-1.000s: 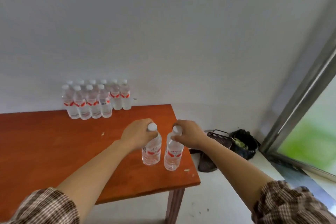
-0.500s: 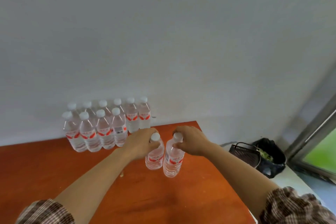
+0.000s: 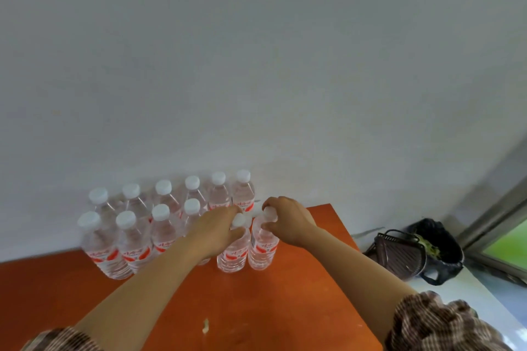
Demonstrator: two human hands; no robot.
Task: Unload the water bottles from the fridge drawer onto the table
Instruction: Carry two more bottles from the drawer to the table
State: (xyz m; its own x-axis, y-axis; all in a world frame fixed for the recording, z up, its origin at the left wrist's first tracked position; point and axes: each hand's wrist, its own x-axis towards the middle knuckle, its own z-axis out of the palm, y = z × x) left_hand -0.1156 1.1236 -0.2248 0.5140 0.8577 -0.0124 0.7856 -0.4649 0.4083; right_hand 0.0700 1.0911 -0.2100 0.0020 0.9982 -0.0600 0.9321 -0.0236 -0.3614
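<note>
Two clear water bottles with white caps and red labels stand upright side by side on the orange-brown table [image 3: 285,308]. My left hand [image 3: 216,229] grips the neck of the left bottle [image 3: 232,255]. My right hand [image 3: 288,218] pinches the cap and neck of the right bottle [image 3: 262,248]. Both sit at the right end of the front row of several matching bottles [image 3: 131,239], which stand in two rows against the white wall. The fridge drawer is out of view.
The table's right edge runs just right of my right arm. On the floor beyond it lie a dark basket [image 3: 399,251] and a black bag [image 3: 439,245] with greenish contents. A window frame [image 3: 499,208] stands at the far right. A small scrap [image 3: 205,325] lies on the table.
Both hands have carried their bottles away from the table's near right corner toward the wall, up to the right end of the bottle rows. The camera has moved closer to the table.
</note>
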